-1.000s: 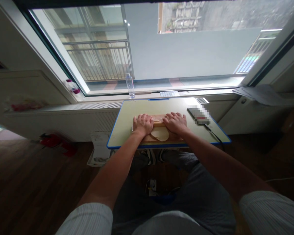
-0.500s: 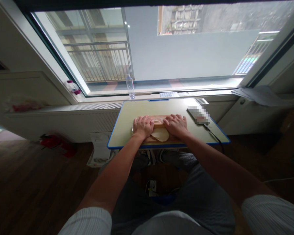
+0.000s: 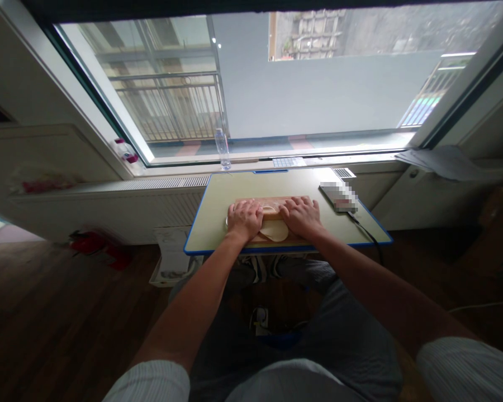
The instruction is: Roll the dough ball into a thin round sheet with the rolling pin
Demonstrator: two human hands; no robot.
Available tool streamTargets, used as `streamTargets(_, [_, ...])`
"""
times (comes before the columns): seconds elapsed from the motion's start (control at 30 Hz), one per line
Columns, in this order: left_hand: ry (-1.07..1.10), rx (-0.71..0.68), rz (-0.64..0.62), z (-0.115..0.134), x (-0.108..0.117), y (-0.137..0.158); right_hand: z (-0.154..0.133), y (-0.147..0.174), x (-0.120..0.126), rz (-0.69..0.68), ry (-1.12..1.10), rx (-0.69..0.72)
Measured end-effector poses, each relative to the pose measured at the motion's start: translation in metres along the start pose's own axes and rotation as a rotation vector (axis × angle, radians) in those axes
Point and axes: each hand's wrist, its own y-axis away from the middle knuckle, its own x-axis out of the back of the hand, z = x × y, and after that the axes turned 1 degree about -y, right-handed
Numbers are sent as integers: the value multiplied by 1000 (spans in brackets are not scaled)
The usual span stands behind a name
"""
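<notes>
A wooden rolling pin (image 3: 270, 213) lies crosswise over a flat, pale piece of dough (image 3: 275, 230) on a wooden board (image 3: 272, 200). My left hand (image 3: 245, 219) is closed over the pin's left end, and my right hand (image 3: 300, 215) is closed over its right end. Most of the dough shows on the near side of the pin, with a narrow rim beyond it. Both palms face down and hide the pin's ends. Part of a round, shiny rim (image 3: 227, 222) peeks out left of my left hand; the rest is covered.
The board rests on a small pale table (image 3: 218, 195) with a blue edge. A dark flat device (image 3: 337, 198), partly pixelated, lies at its right with a black cable (image 3: 366, 231). A clear bottle (image 3: 222, 149) stands on the windowsill behind. A red fire extinguisher (image 3: 98, 248) is at the left.
Slightly more of the board's far edge shows, as both hands have shifted a very little toward me. The grip on the rolling pin is the same.
</notes>
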Motion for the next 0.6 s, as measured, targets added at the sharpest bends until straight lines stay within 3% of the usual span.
streamTargets(0.6, [17,-12,2,1,0,21,-2,17,1,-15,-41,-14])
